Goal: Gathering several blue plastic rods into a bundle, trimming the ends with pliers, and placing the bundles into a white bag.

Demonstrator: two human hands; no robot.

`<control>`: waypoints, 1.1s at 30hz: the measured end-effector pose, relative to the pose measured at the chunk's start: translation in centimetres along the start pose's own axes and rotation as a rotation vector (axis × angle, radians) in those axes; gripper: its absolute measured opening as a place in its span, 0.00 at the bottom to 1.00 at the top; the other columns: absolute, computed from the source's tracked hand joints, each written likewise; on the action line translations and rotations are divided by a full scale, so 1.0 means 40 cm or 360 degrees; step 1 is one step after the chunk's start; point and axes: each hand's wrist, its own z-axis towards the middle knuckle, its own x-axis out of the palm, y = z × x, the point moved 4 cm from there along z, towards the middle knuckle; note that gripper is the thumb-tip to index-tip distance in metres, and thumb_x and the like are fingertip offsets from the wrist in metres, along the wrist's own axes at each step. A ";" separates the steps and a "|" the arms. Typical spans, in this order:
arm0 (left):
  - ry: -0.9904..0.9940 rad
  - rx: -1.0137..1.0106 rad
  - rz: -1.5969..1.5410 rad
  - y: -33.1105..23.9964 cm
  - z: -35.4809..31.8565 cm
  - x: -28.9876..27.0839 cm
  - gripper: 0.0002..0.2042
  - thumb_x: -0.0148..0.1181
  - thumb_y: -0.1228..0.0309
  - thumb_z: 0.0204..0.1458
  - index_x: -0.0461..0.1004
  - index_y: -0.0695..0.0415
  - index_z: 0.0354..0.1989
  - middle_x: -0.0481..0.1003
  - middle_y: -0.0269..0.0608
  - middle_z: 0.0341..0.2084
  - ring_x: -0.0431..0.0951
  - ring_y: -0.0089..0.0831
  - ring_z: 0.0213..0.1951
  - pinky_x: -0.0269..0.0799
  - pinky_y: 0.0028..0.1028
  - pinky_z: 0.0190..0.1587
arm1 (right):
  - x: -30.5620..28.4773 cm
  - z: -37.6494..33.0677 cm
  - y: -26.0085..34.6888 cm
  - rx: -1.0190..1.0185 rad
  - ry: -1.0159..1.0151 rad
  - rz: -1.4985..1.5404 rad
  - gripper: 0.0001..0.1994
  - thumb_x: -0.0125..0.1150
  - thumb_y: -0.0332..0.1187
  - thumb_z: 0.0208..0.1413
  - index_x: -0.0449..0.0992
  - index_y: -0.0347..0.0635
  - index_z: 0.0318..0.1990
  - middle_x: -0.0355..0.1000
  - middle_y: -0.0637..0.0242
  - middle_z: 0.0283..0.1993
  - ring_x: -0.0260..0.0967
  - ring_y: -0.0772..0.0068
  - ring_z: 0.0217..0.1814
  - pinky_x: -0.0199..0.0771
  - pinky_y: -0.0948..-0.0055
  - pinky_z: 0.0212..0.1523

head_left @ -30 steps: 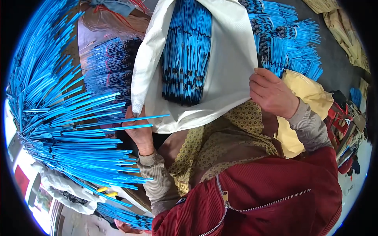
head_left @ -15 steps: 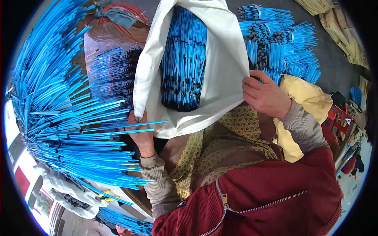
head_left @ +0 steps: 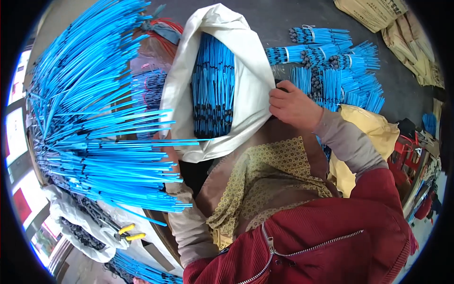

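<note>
A white sack (head_left: 246, 85) stands open in front of me, packed with upright blue rods (head_left: 213, 90) that have dark bands. My right hand (head_left: 294, 106) grips the sack's right rim. My left hand (head_left: 171, 152) is at the sack's lower left edge, mostly hidden behind a fan of long blue rods (head_left: 94, 118); it seems to hold the rim there.
Tied bundles of blue rods (head_left: 331, 61) lie on the dark floor at the upper right. A yellow cloth bag (head_left: 369, 137) sits by my right arm. Yellow-handled pliers (head_left: 128, 233) lie on white plastic at the lower left. Tan sacks (head_left: 378, 9) are at the top right.
The sack has shifted slightly left and down in view and its mouth is pulled wider. My right hand moved a little lower along the rim.
</note>
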 end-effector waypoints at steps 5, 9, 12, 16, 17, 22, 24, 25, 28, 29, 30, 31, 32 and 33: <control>0.0393 0.0298 -0.0131 0.009 -0.035 -0.007 0.19 0.59 0.67 0.61 0.72 0.65 0.57 0.77 0.45 0.49 0.75 0.35 0.49 0.69 0.37 0.54 | 0.065 0.012 0.026 -0.0075 -0.0035 -0.0074 0.03 0.57 0.32 0.46 0.73 0.47 0.29 0.67 0.74 0.32 0.65 0.72 0.47 0.63 0.66 0.53; 0.0582 0.0233 -0.0816 -0.068 -0.074 -0.039 0.22 0.56 0.70 0.62 0.65 0.62 0.64 0.69 0.42 0.60 0.67 0.32 0.60 0.59 0.33 0.64 | 0.080 0.024 0.055 -0.0032 -0.0104 -0.0053 0.05 0.58 0.32 0.45 0.71 0.45 0.29 0.68 0.70 0.35 0.67 0.71 0.50 0.63 0.65 0.53; 0.0507 0.0230 -0.0654 -0.007 -0.047 0.001 0.24 0.59 0.69 0.60 0.64 0.63 0.64 0.68 0.46 0.60 0.67 0.35 0.61 0.60 0.34 0.63 | 0.065 0.037 0.051 0.0028 -0.0094 0.0007 0.07 0.60 0.34 0.47 0.73 0.43 0.32 0.69 0.69 0.38 0.67 0.69 0.51 0.63 0.65 0.53; 0.0072 0.0931 0.0216 0.034 -0.007 0.034 0.29 0.64 0.65 0.55 0.64 0.64 0.63 0.68 0.51 0.60 0.68 0.41 0.60 0.61 0.38 0.63 | 0.009 0.057 0.064 0.0171 -0.0301 0.0375 0.10 0.62 0.37 0.52 0.74 0.41 0.38 0.71 0.65 0.43 0.67 0.67 0.53 0.63 0.65 0.53; -0.0156 0.1243 0.0635 0.019 -0.010 0.039 0.31 0.66 0.64 0.53 0.65 0.64 0.63 0.68 0.52 0.60 0.68 0.43 0.59 0.61 0.39 0.62 | -0.008 0.060 0.067 0.0222 -0.0412 0.0546 0.12 0.62 0.38 0.53 0.75 0.41 0.40 0.71 0.63 0.46 0.67 0.65 0.54 0.63 0.65 0.54; 0.0275 0.0692 0.0034 -0.134 0.095 0.040 0.35 0.74 0.58 0.44 0.68 0.64 0.58 0.74 0.55 0.52 0.73 0.52 0.52 0.67 0.43 0.57 | 0.057 0.058 0.015 0.1475 -0.0735 0.1115 0.22 0.65 0.45 0.56 0.74 0.37 0.50 0.70 0.56 0.55 0.68 0.49 0.56 0.68 0.58 0.56; 0.0385 0.0555 -0.0141 -0.146 0.120 0.063 0.33 0.75 0.58 0.41 0.71 0.64 0.53 0.77 0.55 0.46 0.77 0.52 0.46 0.71 0.44 0.52 | 0.125 0.095 -0.002 0.1572 -0.0637 0.1209 0.23 0.65 0.45 0.56 0.73 0.36 0.52 0.71 0.54 0.54 0.69 0.48 0.55 0.69 0.58 0.56; 0.0403 0.0558 0.0059 -0.228 0.082 0.049 0.31 0.75 0.59 0.41 0.72 0.64 0.51 0.77 0.55 0.44 0.78 0.49 0.43 0.72 0.43 0.50 | 0.179 0.100 -0.030 0.1695 -0.0517 0.1287 0.25 0.65 0.46 0.56 0.73 0.35 0.53 0.72 0.52 0.54 0.71 0.47 0.55 0.70 0.58 0.55; 0.0653 0.0289 -0.0502 -0.172 0.047 0.119 0.23 0.73 0.65 0.38 0.75 0.64 0.42 0.79 0.50 0.32 0.79 0.41 0.33 0.75 0.40 0.39 | 0.217 0.136 -0.050 0.1603 -0.0329 0.1453 0.26 0.64 0.45 0.57 0.72 0.34 0.56 0.75 0.49 0.52 0.73 0.47 0.53 0.72 0.59 0.54; 0.0645 0.0174 -0.0305 -0.152 0.009 0.164 0.21 0.71 0.66 0.38 0.75 0.64 0.40 0.79 0.48 0.30 0.79 0.40 0.30 0.75 0.39 0.37 | 0.225 0.136 -0.055 0.1463 -0.0267 0.1514 0.25 0.62 0.43 0.59 0.72 0.33 0.56 0.76 0.47 0.49 0.75 0.49 0.51 0.73 0.61 0.54; 0.0737 0.0177 -0.0223 -0.117 -0.027 0.236 0.17 0.67 0.69 0.39 0.75 0.65 0.38 0.78 0.47 0.25 0.78 0.39 0.28 0.74 0.37 0.32 | 0.272 0.117 -0.072 0.1455 -0.0244 0.1522 0.23 0.62 0.42 0.59 0.73 0.34 0.56 0.78 0.50 0.47 0.76 0.54 0.49 0.73 0.63 0.52; 0.0636 0.0440 0.0146 -0.177 -0.102 0.260 0.14 0.63 0.73 0.41 0.74 0.64 0.38 0.75 0.49 0.23 0.76 0.39 0.25 0.71 0.36 0.29 | 0.334 0.061 -0.107 0.1486 -0.0220 0.1518 0.22 0.61 0.41 0.60 0.74 0.35 0.56 0.79 0.53 0.44 0.77 0.59 0.47 0.74 0.65 0.50; 0.0633 0.0529 -0.0216 -0.193 -0.134 0.265 0.13 0.61 0.75 0.41 0.74 0.63 0.38 0.74 0.50 0.21 0.76 0.40 0.24 0.70 0.37 0.28 | 0.352 0.037 -0.106 0.1348 -0.0388 0.1737 0.20 0.59 0.39 0.60 0.75 0.35 0.54 0.79 0.54 0.43 0.77 0.62 0.45 0.74 0.65 0.48; 0.0624 0.0624 -0.0586 -0.226 -0.154 0.260 0.13 0.59 0.77 0.42 0.74 0.63 0.39 0.73 0.52 0.20 0.75 0.42 0.23 0.69 0.38 0.27 | 0.348 0.008 -0.100 0.1220 -0.0547 0.1949 0.17 0.57 0.36 0.60 0.75 0.35 0.53 0.79 0.55 0.43 0.76 0.65 0.44 0.74 0.65 0.47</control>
